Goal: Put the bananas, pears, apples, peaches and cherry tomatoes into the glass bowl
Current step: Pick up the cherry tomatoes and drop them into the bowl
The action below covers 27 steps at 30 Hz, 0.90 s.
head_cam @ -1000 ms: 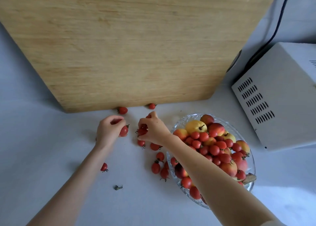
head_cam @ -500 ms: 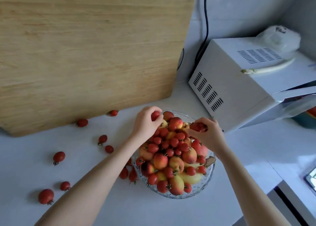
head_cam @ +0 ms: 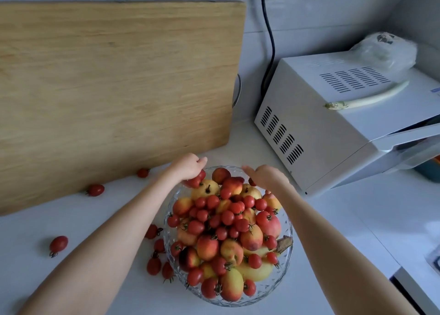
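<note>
Now left hand (head_cam: 188,168) cups cherry tomatoes (head_cam: 194,180) over glass bowl (head_cam: 269,289) rim to drop them; right hand (head_cam: 267,176) spread loose, empty.

**Tight behind, roomier on the left**

I see the cutting board (head_cam: 119,88) leaning just behind the glass bowl (head_cam: 269,288) and the microwave (head_cam: 321,148) near its right. The counter (head_cam: 26,262) to its left gives passage, dotted with loose cherry tomatoes (head_cam: 58,243), some hugging the rim.

Soft daylight, perhaps from the right; faint shadows, wide-angle bending at edges
</note>
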### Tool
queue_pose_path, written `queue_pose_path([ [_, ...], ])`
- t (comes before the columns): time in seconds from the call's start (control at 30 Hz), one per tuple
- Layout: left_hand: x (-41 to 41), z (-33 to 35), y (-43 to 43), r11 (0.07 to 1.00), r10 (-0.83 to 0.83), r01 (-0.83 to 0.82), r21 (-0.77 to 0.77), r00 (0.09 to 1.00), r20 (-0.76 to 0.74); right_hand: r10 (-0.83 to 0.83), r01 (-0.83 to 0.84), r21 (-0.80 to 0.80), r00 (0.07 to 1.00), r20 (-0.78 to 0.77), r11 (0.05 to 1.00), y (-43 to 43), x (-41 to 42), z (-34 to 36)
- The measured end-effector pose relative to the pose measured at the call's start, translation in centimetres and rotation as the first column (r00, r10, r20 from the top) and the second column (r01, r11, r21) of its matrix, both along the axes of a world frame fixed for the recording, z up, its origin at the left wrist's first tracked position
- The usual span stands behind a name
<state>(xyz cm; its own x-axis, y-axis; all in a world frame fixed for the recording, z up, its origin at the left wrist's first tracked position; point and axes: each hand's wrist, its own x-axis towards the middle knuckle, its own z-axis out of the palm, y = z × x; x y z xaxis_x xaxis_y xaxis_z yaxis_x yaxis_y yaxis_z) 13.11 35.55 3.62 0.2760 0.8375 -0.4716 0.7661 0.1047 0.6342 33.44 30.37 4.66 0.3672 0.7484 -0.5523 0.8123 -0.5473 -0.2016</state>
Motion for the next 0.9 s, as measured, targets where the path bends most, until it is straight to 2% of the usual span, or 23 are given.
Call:
queue_pose_path([
  [0.07, -0.6, 0.5, 0.1, 0.991, 0.034, -0.022, -0.131, 0.996, 0.086, -0.001, 0.000, -0.026, 1.000, -0.030, 1.000, 0.3, 0.7, 0.1],
  [0.13, -1.5, 0.8, 0.1, 0.984, 0.022, -0.008, -0.180, 0.997, 0.078, 0.035, -0.036, -0.019, 0.998, -0.042, 0.999, 0.5, 1.7, 0.0],
  [0.23, -3.1, 0.6, -0.2, 0.985, -0.109, 0.110, -0.136, 0.994, 0.016, 0.195, -0.195, -0.001, 0.980, 0.035, 0.981, 0.5, 2.7, 0.0],
  [0.33, -4.2, 0.2, -1.1, 0.983, -0.136, 0.146, -0.112, 0.986, 0.095, 0.334, -0.343, 0.025, 0.926, 0.175, 0.939, 0.1, 2.7, -0.3],
  [0.4, -4.6, 0.3, -1.7, 0.989, -0.122, 0.132, -0.072, 0.983, 0.135, 0.331, -0.355, 0.060, 0.911, 0.244, 0.933, -0.2, 2.4, -0.4],
  [0.47, -4.8, 0.5, -1.8, 0.991, -0.131, 0.133, -0.012, 0.985, 0.115, 0.289, -0.334, 0.138, 0.918, 0.270, 0.933, -0.2, 1.5, 0.1],
  [0.53, -5.5, 0.4, -1.8, 0.990, -0.141, 0.140, 0.017, 0.987, 0.082, 0.288, -0.337, 0.239, 0.932, 0.220, 0.911, -0.2, -0.2, 0.9],
  [0.6, -6.6, 0.3, -1.8, 0.995, -0.104, 0.103, 0.017, 0.991, 0.089, 0.295, -0.312, 0.342, 0.950, 0.102, 0.886, -0.5, -2.6, 2.2],
  [0.7, -10.2, -0.1, -2.5, 0.995, 0.066, -0.075, 0.067, 0.988, 0.136, 0.362, -0.309, 0.437, 0.931, -0.043, 0.845, -1.7, -7.8, 4.1],
  [0.8, -14.1, -1.0, -4.3, 0.948, 0.205, -0.213, 0.236, 0.977, 0.059, 0.542, -0.436, 0.479, 0.834, -0.101, 0.762, -3.6, -13.3, 4.3],
  [0.87, -16.5, -2.1, -6.3, 0.933, 0.247, -0.231, 0.277, 0.969, -0.021, 0.711, -0.624, 0.421, 0.700, -0.074, 0.658, -4.9, -17.1, 2.6],
  [0.9, -17.2, -2.7, -7.1, 0.946, 0.216, -0.195, 0.257, 0.975, -0.055, 0.775, -0.715, 0.362, 0.631, -0.034, 0.598, -5.5, -18.8, 1.4],
])
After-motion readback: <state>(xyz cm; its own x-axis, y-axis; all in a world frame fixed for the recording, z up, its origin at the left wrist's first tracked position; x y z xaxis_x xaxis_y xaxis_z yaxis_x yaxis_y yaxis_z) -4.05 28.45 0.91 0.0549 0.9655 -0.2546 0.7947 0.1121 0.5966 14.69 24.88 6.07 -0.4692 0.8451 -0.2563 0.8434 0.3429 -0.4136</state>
